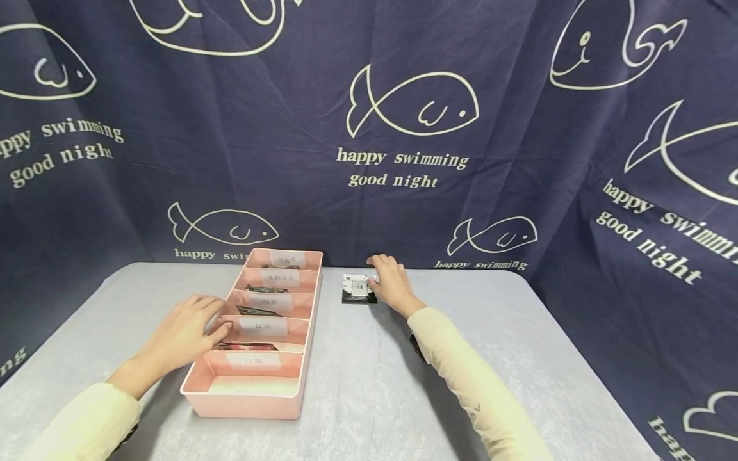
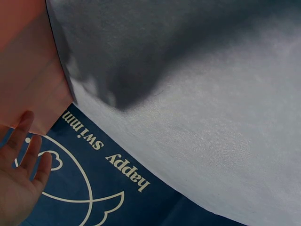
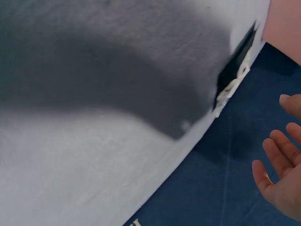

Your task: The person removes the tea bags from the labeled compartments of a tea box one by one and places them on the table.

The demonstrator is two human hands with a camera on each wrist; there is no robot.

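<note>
A long pink divided box [image 1: 248, 406] stands on the table left of centre, its compartments marked with white labels. My left hand [image 1: 187, 330] is at its left rim, fingers loosely extended and thumb over the edge by the second compartment from the front. In the left wrist view those fingers [image 2: 28, 153] overlap the box's outer wall. Right of the box lies a flat black-and-white tea sachet [image 1: 357, 289]. My right hand [image 1: 394, 285] is at the sachet's right edge, its fingers relaxed and spread in the right wrist view.
Dark sachets stand in several compartments, including a red-and-black one [image 1: 250, 346] near the front. The frontmost compartment shows only its bare floor. A grey-white table [image 1: 357, 403] lies beneath, with a navy fish-print curtain [image 1: 403, 211] along its back and sides.
</note>
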